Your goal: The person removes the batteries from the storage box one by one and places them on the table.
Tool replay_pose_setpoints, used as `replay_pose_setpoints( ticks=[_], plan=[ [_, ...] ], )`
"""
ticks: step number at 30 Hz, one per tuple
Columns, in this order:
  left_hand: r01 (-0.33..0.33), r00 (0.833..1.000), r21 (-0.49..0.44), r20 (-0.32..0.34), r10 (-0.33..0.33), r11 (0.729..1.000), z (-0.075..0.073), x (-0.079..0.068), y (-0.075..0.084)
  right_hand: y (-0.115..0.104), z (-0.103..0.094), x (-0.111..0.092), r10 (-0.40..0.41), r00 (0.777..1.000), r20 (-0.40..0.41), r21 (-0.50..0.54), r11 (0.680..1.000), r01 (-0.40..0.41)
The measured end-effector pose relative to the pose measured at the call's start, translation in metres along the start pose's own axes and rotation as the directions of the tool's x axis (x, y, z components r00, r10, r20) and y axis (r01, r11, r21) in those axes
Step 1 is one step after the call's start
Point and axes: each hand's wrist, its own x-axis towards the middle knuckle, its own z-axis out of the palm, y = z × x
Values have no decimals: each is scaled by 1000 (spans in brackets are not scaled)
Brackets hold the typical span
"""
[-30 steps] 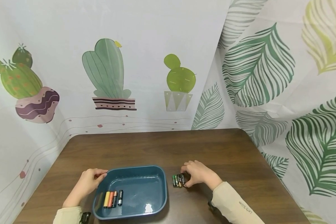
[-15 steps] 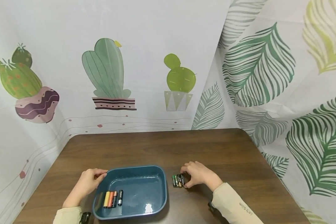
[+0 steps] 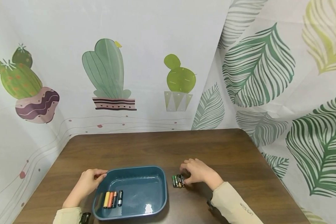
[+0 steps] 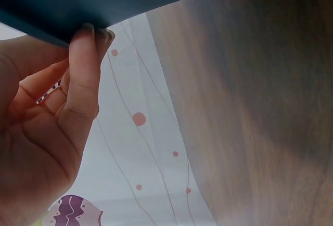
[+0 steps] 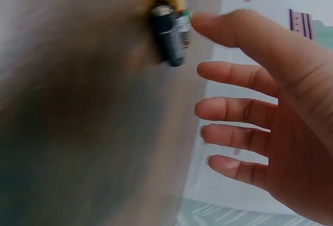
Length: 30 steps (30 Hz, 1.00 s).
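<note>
A blue tray (image 3: 141, 199) sits on the table. My left hand (image 3: 87, 183) pinches its far left corner at the rim between thumb and fingers, as the left wrist view confirms. Inside the tray, a yellow battery (image 3: 106, 199), an orange battery (image 3: 110, 199) and dark batteries (image 3: 120, 198) lie at the left. Right of the tray, several dark and green batteries (image 3: 178, 180) lie side by side in a short row. My right hand (image 3: 197, 171) hovers at the right end of this row, fingers spread and loosely bent, holding nothing; its thumb tip is close to the black battery (image 5: 167, 36).
The brown wooden table (image 3: 156, 149) has rounded far corners. A white cloth (image 3: 145, 62) printed with cacti and leaves hangs behind it. Each wrist wears a dark band, such as the left wristband (image 3: 85, 217).
My right hand has lifted slightly up and away, and its thumb has shifted toward the row of batteries. The left hand, the tray and the batteries stay in place.
</note>
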Motion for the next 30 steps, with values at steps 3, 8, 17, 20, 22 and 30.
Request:
replay_pose_setpoints(
  ticks=[3,8,17,20,22,30],
  plan=[
    [-10,1000,2,3,10,1000,0,-1,-1,-6,-9,5,-24,999,-31,-16,1000,24],
    [5,1000,-1,8,-5,1000,0,-1,-1,-21,-22,16,-73,994,-82,-34,997,71],
    [-11,1000,21,4,11,1000,-1,1,0,-50,-41,35,-136,987,-89,-84,988,128],
    [-12,1000,20,8,12,1000,-1,1,0,-58,-44,41,-157,984,-87,-89,985,149],
    [-12,1000,22,10,12,1000,-2,2,0,-63,-47,45,-168,982,-86,-98,982,160],
    [-11,1000,12,12,11,1000,-2,1,-1,-84,-55,60,-205,977,-63,-129,972,196]
  ],
)
